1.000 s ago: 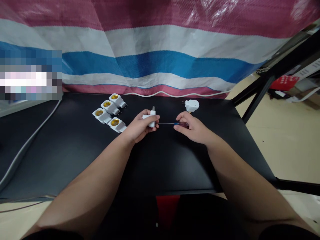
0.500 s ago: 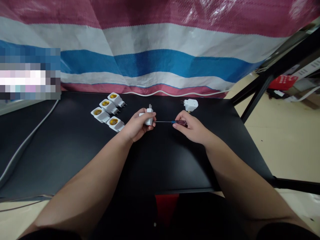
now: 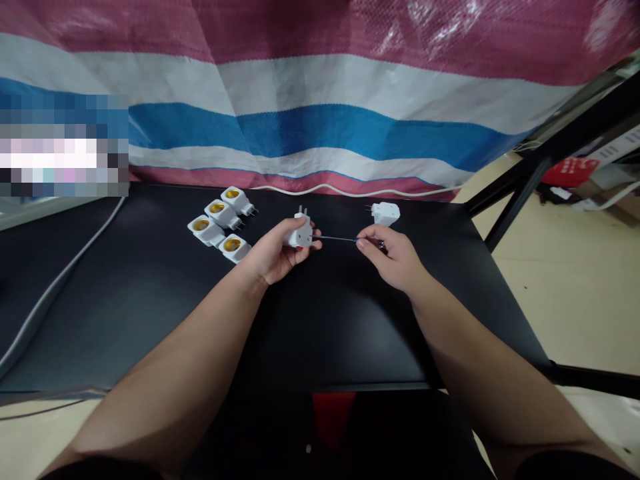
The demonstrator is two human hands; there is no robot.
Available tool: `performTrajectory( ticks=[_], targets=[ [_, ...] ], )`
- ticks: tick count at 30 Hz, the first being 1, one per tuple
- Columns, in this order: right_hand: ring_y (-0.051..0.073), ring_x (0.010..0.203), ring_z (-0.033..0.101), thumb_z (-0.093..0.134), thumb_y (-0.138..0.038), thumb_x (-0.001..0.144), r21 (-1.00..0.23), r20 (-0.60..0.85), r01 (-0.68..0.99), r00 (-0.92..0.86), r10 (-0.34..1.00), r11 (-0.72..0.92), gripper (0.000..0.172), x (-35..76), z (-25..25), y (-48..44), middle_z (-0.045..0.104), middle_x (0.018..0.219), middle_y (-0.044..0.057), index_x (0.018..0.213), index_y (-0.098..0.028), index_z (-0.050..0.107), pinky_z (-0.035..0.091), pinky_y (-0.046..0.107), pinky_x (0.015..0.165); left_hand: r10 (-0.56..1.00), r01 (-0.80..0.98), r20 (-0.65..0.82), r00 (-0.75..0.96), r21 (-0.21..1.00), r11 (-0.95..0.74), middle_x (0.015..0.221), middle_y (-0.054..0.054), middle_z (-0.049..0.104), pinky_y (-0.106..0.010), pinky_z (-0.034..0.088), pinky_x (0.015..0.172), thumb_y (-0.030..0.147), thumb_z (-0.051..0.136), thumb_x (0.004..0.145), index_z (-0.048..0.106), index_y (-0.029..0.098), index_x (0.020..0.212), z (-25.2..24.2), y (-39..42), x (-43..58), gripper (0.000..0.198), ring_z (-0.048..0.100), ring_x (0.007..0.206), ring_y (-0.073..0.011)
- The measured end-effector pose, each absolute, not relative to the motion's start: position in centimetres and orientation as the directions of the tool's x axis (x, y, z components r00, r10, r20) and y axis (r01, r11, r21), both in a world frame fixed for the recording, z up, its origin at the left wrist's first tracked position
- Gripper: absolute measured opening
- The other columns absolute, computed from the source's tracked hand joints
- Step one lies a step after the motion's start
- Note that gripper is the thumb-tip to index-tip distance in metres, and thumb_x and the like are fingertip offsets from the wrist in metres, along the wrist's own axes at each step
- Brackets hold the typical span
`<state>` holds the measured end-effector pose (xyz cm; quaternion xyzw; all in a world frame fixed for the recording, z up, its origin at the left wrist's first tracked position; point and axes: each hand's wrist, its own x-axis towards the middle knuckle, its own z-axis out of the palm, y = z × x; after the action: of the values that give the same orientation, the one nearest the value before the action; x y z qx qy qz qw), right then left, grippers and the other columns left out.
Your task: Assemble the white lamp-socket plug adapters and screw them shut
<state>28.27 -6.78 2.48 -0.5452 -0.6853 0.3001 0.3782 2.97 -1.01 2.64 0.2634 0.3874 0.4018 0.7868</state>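
My left hand (image 3: 277,252) is shut around a white plug-in lamp socket adapter (image 3: 300,235), whose metal pins point away from me. My right hand (image 3: 386,257) pinches a small screwdriver (image 3: 343,238) with a dark red handle, mostly hidden by my fingers. Its thin steel shaft reaches the adapter's right edge. Several similar adapters (image 3: 220,223) with yellow centres lie on the table to the left of my left hand. Another white adapter (image 3: 385,214) lies just beyond my right hand, apart from it.
The black table (image 3: 330,327) spans the view, backed by a striped woven tarp (image 3: 320,127) with a white cable (image 3: 340,190) along its foot. A grey cable (image 3: 65,287) runs across the left. Black metal frame bars (image 3: 515,207) and a tiled floor (image 3: 575,287) lie to the right.
My left hand has turned the adapter, tilting its face toward me. My right hand has moved right and slightly away, still holding the screwdriver. The loose adapters stay put.
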Motion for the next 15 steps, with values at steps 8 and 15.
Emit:
performTrajectory(
  ticks=[8,15],
  targets=[
    [0.017,0.064,0.055,0.066,-0.049,0.102,-0.800,0.237,0.535,-0.135,0.962,0.272,0.027,27.5,2.2,-7.5,0.066,0.077,0.001,0.106,-0.024,0.073,0.045,0.035,0.066,0.816,-0.419,-0.411,0.407,0.709,0.567,0.086,-0.010,0.076,-0.017,0.054,0.049,0.023,0.075,0.084,0.074,0.011,0.101,2.8,-1.3,3.1,0.021,0.074,0.066,-0.0148],
    [0.015,0.059,0.051,0.067,-0.044,0.102,-0.800,0.239,0.530,-0.147,0.960,0.280,0.022,27.2,2.0,-7.6,0.062,0.072,-0.001,0.103,-0.022,0.072,0.042,0.033,0.061,0.830,-0.370,-0.374,0.413,0.764,0.528,0.084,-0.008,0.075,-0.018,0.052,0.049,0.024,0.075,0.085,0.073,0.012,0.101,2.7,-1.4,3.2,0.021,0.072,0.065,-0.0140]
  ],
)
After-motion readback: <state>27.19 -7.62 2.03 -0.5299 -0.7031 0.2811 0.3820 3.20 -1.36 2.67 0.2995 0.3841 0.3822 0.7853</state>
